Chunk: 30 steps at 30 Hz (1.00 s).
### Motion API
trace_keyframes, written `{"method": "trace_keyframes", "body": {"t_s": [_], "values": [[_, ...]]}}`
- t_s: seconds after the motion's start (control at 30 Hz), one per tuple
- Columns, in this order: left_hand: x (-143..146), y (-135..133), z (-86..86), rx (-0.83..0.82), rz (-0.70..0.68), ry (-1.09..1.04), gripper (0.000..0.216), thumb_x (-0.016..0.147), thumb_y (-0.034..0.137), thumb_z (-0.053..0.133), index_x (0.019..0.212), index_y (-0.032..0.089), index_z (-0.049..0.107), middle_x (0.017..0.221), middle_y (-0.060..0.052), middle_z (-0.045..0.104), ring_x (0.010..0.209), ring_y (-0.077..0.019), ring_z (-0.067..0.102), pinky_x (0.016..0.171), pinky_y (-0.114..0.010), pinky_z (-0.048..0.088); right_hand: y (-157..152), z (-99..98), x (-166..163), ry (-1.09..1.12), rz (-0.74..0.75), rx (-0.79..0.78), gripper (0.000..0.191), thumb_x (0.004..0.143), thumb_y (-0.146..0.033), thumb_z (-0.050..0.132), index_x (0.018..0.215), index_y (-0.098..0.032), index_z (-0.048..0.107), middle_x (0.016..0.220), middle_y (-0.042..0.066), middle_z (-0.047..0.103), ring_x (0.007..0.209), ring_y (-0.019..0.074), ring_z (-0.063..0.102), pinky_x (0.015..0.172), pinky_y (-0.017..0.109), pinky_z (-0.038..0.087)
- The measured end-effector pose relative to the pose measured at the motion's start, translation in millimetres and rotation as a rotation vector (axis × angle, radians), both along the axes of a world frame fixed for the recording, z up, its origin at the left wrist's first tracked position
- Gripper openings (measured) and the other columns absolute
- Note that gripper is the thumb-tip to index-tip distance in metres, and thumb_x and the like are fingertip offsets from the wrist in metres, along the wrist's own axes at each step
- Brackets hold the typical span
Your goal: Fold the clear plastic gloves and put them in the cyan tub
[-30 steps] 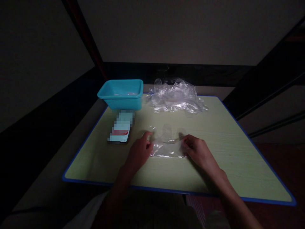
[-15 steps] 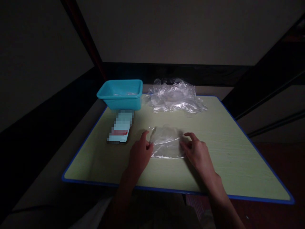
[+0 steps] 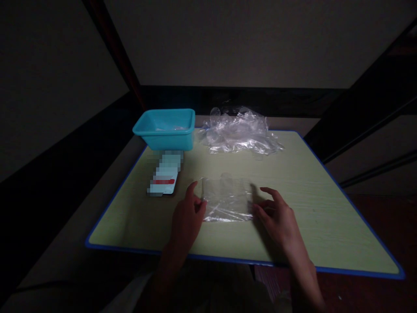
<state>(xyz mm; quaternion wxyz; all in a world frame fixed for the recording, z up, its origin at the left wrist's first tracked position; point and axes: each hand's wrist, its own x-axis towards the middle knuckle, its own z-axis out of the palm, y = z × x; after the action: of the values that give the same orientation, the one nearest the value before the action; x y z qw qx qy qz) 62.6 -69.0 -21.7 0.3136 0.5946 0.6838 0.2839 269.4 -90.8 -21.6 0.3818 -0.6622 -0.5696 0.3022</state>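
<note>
A thin clear plastic bag (image 3: 226, 200) lies almost flat on the table, creased across its lower half, with a small rounded bump on its far edge. At its left edge, my left hand (image 3: 189, 213) grips with the thumb, index finger raised and curved away. My right hand (image 3: 276, 215) pinches the right edge between thumb and a bent finger, its index finger stretched out above. The lower fingers of both hands are partly hidden. Beyond the bag lies a crumpled heap of similar clear plastic (image 3: 241, 132).
A turquoise plastic basket (image 3: 167, 140) stands at the back left corner, with something pale inside. In front of it lies a phone (image 3: 167, 174) with a lit, blurred screen. The pale table (image 3: 339, 221) has a blue rim. Walls rise behind and at left.
Both hands have moved slightly apart and a little nearer to me. The plastic bag has shifted nearer too and looks flatter and wider. The heap, basket and phone have stayed put.
</note>
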Motion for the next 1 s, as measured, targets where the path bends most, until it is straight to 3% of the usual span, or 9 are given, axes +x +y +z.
{"method": "trace_keyframes", "body": {"t_s": [0.27,0.37,0.47,0.57,0.67,0.77,1.0], "values": [[3,0,3.3,0.068,0.019,0.094,0.048,0.077,0.010,0.057,0.123,0.015,0.046,0.069,0.003,0.058,0.059,-0.0133,0.057,0.058,-0.024,0.044,-5,-0.1,-10,-0.133,-0.082,0.082,0.039,0.076,-0.026,0.048,0.112,-0.013,0.053,0.068,0.005,0.066,0.056,0.0169,0.061,0.054,0.030,0.046],[2,-2,-2.0,0.167,0.017,0.149,0.046,0.075,0.009,0.059,0.119,0.015,0.048,0.074,0.001,0.060,0.059,-0.0139,0.058,0.059,-0.027,0.048,-8,-0.7,-12,-0.222,-0.080,0.163,0.035,0.078,-0.023,0.046,0.111,-0.013,0.055,0.079,0.008,0.066,0.065,0.0183,0.062,0.059,0.033,0.049],[4,-12,-9.0,0.402,0.006,0.242,0.038,0.076,0.011,0.057,0.114,0.015,0.050,0.096,-0.008,0.062,0.080,-0.0197,0.063,0.071,-0.034,0.052,-16,-0.7,-17,-0.328,-0.056,0.320,0.030,0.083,-0.022,0.044,0.108,-0.012,0.058,0.099,0.014,0.063,0.088,0.0226,0.061,0.075,0.039,0.050],[12,-29,-13.4,0.559,-0.152,0.343,0.034,0.085,0.014,0.046,0.119,0.016,0.047,0.116,-0.013,0.057,0.108,-0.0232,0.056,0.087,-0.037,0.050,-26,-2.8,-28,-0.443,0.152,0.374,0.036,0.089,-0.020,0.036,0.120,-0.013,0.053,0.120,0.016,0.058,0.112,0.0241,0.053,0.093,0.045,0.044],[22,-43,-15.3,0.549,-0.367,0.478,0.041,0.088,0.012,0.036,0.129,0.010,0.040,0.135,-0.016,0.046,0.126,-0.0232,0.043,0.099,-0.036,0.043,-32,-9.0,-38,-0.631,0.333,0.324,0.045,0.090,-0.020,0.032,0.133,-0.013,0.043,0.136,0.015,0.047,0.127,0.0248,0.041,0.102,0.050,0.034],[27,-46,-16.5,0.503,-0.490,0.591,0.047,0.090,0.017,0.033,0.135,0.004,0.033,0.141,-0.017,0.038,0.132,-0.0249,0.033,0.104,-0.040,0.038,-33,-16.3,-41,-0.751,0.382,0.272,0.050,0.092,-0.026,0.029,0.139,-0.010,0.034,0.141,0.015,0.039,0.131,0.0246,0.035,0.103,0.050,0.032],[24,-43,-17.0,0.416,-0.502,0.654,0.050,0.093,0.030,0.029,0.135,0.005,0.036,0.144,-0.015,0.033,0.134,-0.0248,0.029,0.107,-0.040,0.033,-35,-25.4,-36,-0.843,0.354,0.265,0.055,0.095,-0.038,0.024,0.142,-0.010,0.027,0.143,0.014,0.035,0.133,0.0242,0.030,0.105,0.046,0.030]]}}
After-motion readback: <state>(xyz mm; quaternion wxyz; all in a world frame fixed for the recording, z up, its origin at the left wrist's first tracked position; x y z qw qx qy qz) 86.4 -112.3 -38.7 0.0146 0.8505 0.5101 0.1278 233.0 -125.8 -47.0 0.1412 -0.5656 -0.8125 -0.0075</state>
